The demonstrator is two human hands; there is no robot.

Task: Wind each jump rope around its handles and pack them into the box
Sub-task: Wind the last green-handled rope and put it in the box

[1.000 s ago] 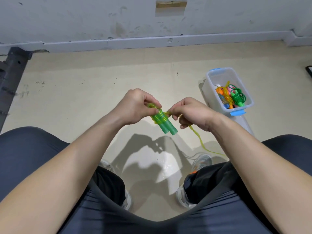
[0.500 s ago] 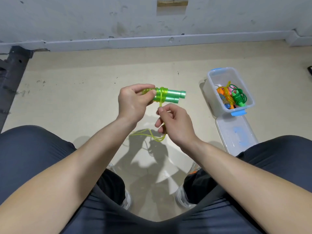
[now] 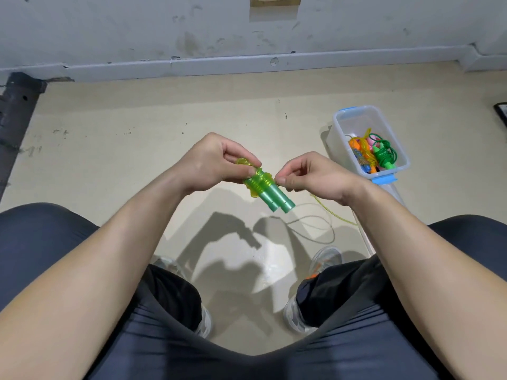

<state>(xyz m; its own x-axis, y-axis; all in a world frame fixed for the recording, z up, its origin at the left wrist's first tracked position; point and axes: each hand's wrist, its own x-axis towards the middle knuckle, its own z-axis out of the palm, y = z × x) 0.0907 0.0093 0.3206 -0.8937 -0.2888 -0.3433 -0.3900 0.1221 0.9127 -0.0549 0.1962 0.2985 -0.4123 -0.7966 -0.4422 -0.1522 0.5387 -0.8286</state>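
2 green handles (image 3: 277, 200) are held side by side in mid-air above the floor (image 3: 131, 138), between the knees, free ends tilted down and to the right. Upper ends are gripped by the left hand (image 3: 216, 163), fingers curled around them. The yellow-green rope (image 3: 259, 180) is seen wound in several turns around the handles just below that grip. The next stretch of rope is pinched by the right hand (image 3: 315, 176) just beside the coils; the slack is hung under the right wrist and looped on the floor. The clear box (image 3: 338, 133) with blue clips is stood open on the floor at right, nearer the wall. Wound ropes (image 3: 375, 156) in orange, yellow, pink and green are packed inside it.
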